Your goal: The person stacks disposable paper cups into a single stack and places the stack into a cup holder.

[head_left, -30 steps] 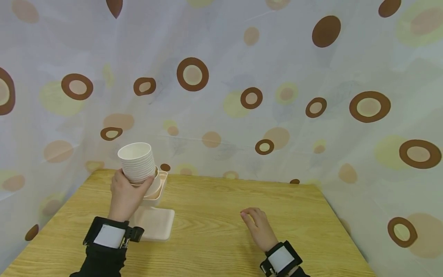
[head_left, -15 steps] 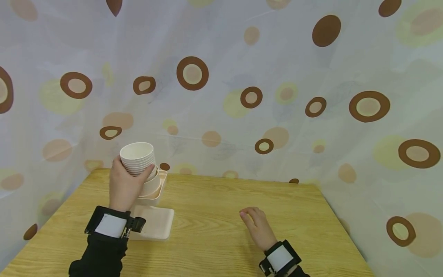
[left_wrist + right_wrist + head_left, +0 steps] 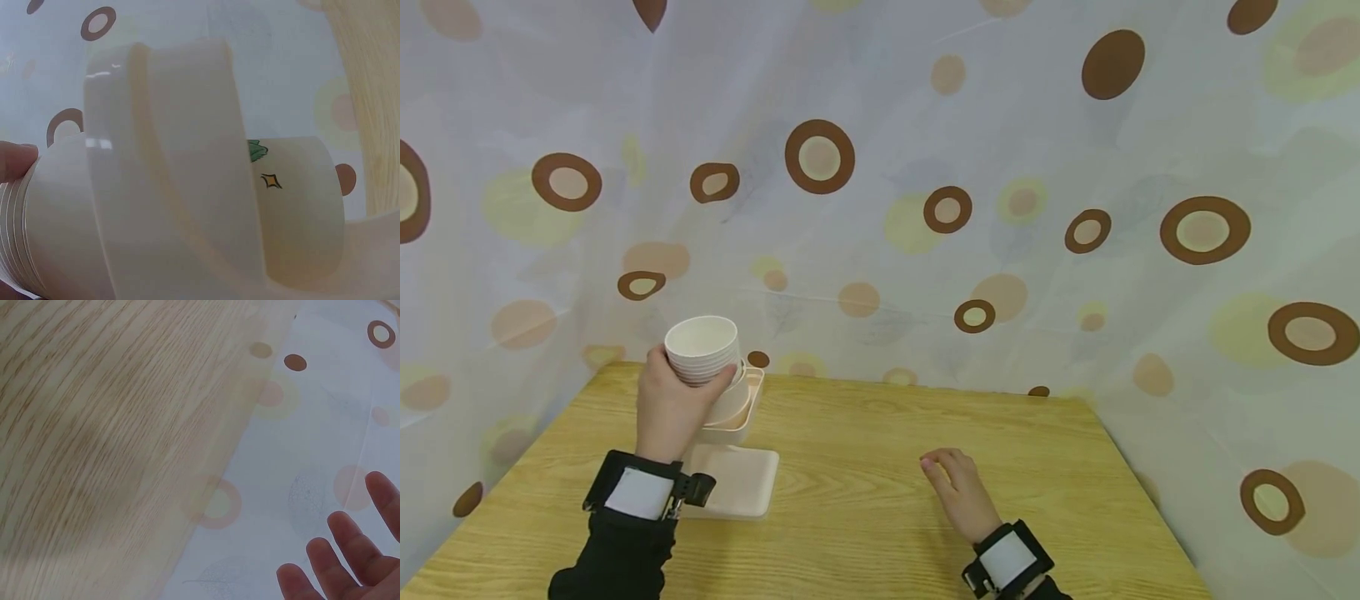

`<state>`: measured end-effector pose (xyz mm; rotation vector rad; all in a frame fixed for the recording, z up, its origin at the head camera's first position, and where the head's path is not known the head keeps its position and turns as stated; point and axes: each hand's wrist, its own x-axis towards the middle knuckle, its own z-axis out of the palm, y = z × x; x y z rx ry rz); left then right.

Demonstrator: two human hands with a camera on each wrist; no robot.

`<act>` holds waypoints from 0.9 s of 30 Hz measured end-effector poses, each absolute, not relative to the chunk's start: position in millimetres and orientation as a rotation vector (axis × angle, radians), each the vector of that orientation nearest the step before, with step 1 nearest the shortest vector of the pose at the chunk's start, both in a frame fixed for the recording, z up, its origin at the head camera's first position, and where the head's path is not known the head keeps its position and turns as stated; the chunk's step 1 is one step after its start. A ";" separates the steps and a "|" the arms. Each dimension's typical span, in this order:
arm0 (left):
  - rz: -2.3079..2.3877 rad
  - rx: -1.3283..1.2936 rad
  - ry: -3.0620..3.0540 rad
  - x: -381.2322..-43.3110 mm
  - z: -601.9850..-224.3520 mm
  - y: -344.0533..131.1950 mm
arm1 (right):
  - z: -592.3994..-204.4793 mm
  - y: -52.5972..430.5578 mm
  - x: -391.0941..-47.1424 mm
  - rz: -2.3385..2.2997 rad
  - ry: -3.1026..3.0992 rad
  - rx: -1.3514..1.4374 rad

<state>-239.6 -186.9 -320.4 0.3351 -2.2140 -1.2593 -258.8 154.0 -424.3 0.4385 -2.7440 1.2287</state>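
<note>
In the head view my left hand (image 3: 673, 408) holds a stack of white paper cups (image 3: 700, 354) from the side, thumb on the right and mouths facing up. Just below the stack is a pale beige cup-shaped holder (image 3: 727, 406), partly behind the hand. Seen sideways in the left wrist view, the cups (image 3: 59, 212) reach behind a glossy pale band (image 3: 187, 156). Past the band is a cream cylinder (image 3: 303, 219) with a printed green leaf and yellow star. My right hand (image 3: 958, 496) is held over the right of the table, holding nothing, fingers loosely bent.
The holder stands in a beige open box (image 3: 737, 433) at the back left of the wooden table (image 3: 865, 467). A flat beige lid (image 3: 737, 483) lies in front of the box. A dotted cloth (image 3: 880, 250) hangs around the table.
My left hand first rises slightly, covering more of the lower cups, then comes down a little with the stack, whose top now sits slightly lower and further right. My right hand keeps still.
</note>
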 end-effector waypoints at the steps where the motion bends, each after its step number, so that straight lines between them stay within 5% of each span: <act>1: -1.260 0.332 -2.217 -239.4 -320.4 -187.0 | -424.3 154.0 -258.8 1.229 -2.743 0.438; 27: -1.172 0.271 -2.405 -235.4 -330.3 -193.8 | -424.0 150.7 -257.1 1.245 -2.745 0.436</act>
